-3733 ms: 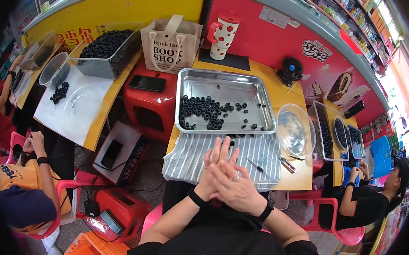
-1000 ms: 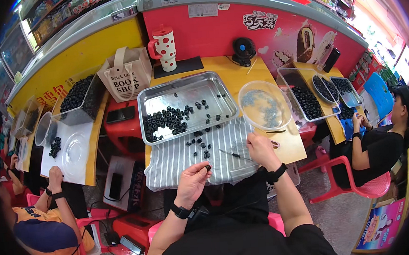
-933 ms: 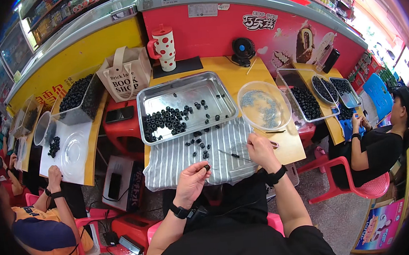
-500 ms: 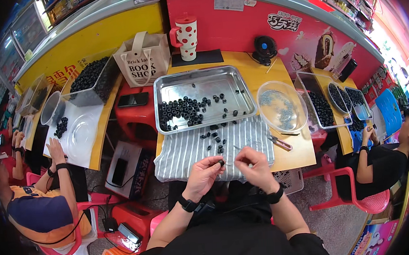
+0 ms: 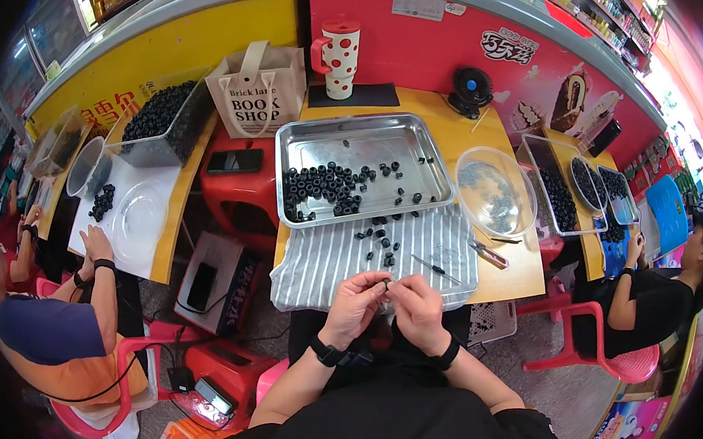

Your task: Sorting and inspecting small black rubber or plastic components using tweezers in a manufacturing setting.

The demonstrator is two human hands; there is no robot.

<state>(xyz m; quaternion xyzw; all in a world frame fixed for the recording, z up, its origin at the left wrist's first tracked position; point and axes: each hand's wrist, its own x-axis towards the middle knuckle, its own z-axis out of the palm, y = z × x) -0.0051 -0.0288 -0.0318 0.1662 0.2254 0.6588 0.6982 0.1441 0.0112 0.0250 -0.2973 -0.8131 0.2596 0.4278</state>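
Note:
My left hand (image 5: 353, 309) pinches a small black part (image 5: 386, 285), mostly hidden by the fingertips. The fingers of my right hand (image 5: 418, 311) close on the same part from the other side. Both hands are over the near edge of a grey-and-white striped cloth (image 5: 322, 258). A thin tool with a dark middle (image 5: 437, 270) lies on the cloth to the right, beyond my right hand. Several loose black ring-shaped parts (image 5: 384, 243) are scattered on the cloth. More such black parts (image 5: 323, 185) lie in a shallow metal tray (image 5: 391, 139), heaped toward its left.
Right of the tray sit a round clear container (image 5: 460, 186) of tiny grey pieces and red-handled pliers (image 5: 493, 257). A dotted tumbler (image 5: 342, 61), canvas bag (image 5: 257, 95) and small black fan (image 5: 471, 93) stand behind. Co-workers (image 5: 58, 330) (image 5: 617, 291) sit at both sides.
My right hand has moved left to meet the left hand at the black part. The thin tool on the cloth now shows fully. The whole view has shifted slightly.

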